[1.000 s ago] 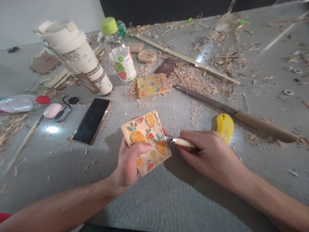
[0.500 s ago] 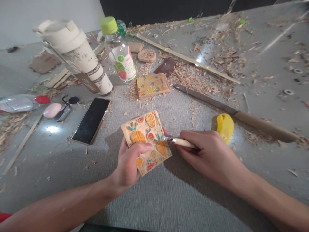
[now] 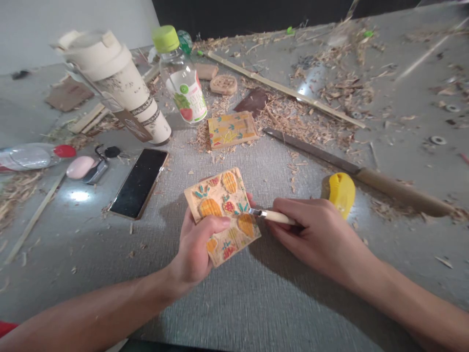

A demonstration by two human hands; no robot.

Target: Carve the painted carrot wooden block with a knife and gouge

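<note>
My left hand (image 3: pixel 200 247) grips a small carved wooden block (image 3: pixel 217 235), thumb across its face and fingers mostly hidden beneath. Raised orange pineapples with teal leaves and red strawberries cover its surface, and the block is tilted toward me. In my right hand (image 3: pixel 311 232) is a carving knife (image 3: pixel 278 217) with a pale handle, held like a pen. Its short metal tip meets the block's right edge beside a teal leaf. Behind them, a second painted wooden block (image 3: pixel 232 130) lies flat among shavings.
A phone (image 3: pixel 139 183) and a tall cream tumbler (image 3: pixel 120 83) stand to the left, near a green-capped bottle (image 3: pixel 183 83). On the right lie a yellow tool (image 3: pixel 341 194) and a long file-like blade with a wooden handle (image 3: pixel 403 190). Wood shavings (image 3: pixel 315 117) litter the back.
Almost nothing differs; both hands, the block and the knife tip stay in nearly the same place.
</note>
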